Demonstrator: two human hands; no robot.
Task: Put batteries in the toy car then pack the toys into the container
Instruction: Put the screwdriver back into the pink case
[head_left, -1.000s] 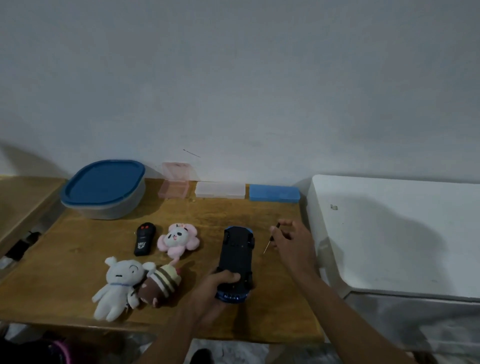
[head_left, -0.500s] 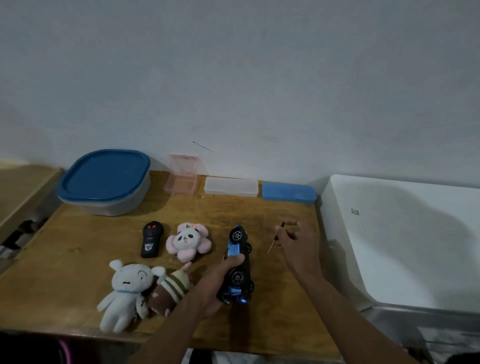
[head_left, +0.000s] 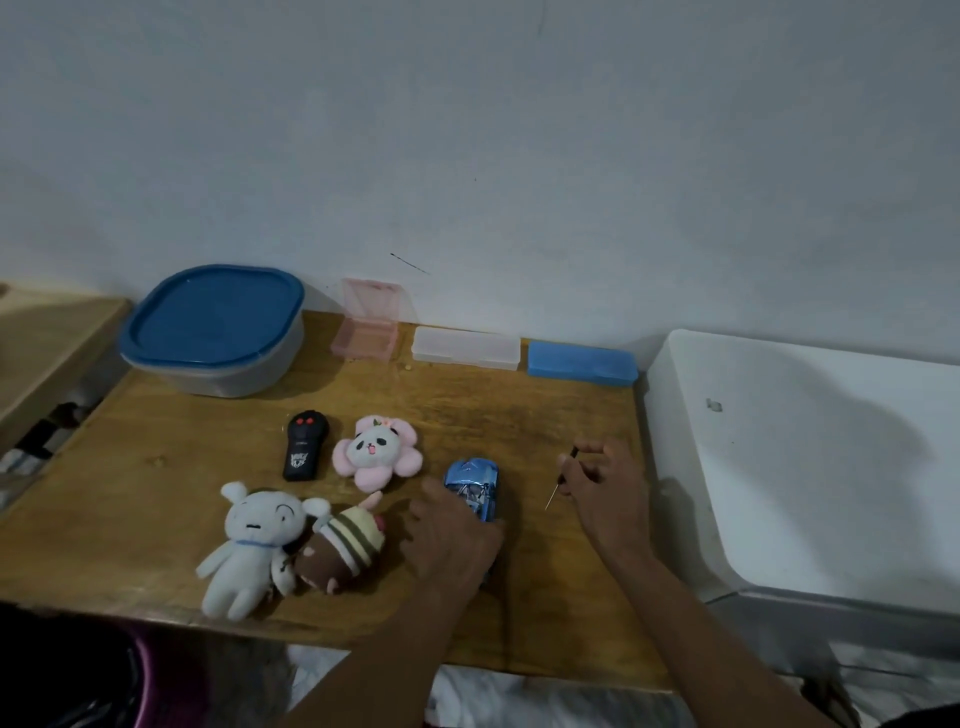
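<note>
The blue toy car (head_left: 475, 486) stands right way up on the wooden table (head_left: 156, 467), its front end showing past my fingers. My left hand (head_left: 449, 538) lies over its rear half, gripping it. To the right, my right hand (head_left: 605, 486) pinches a thin small screwdriver (head_left: 562, 475), tip pointing down-left. A black remote (head_left: 304, 446), a pink panda plush (head_left: 376, 451), a white bear plush (head_left: 249, 545) and a striped brown plush (head_left: 343, 545) lie left of the car. The blue-lidded container (head_left: 215, 327) sits shut at the back left.
Along the wall stand an open pink case (head_left: 366, 327), a clear case (head_left: 466, 347) and a blue case (head_left: 582, 362). A white appliance top (head_left: 810, 457) borders the table on the right. A lower wooden shelf (head_left: 47, 343) lies to the left.
My left hand has rolled the car from upside down, through its side, to right way up. The right hand stayed near the table's right part with the screwdriver.
</note>
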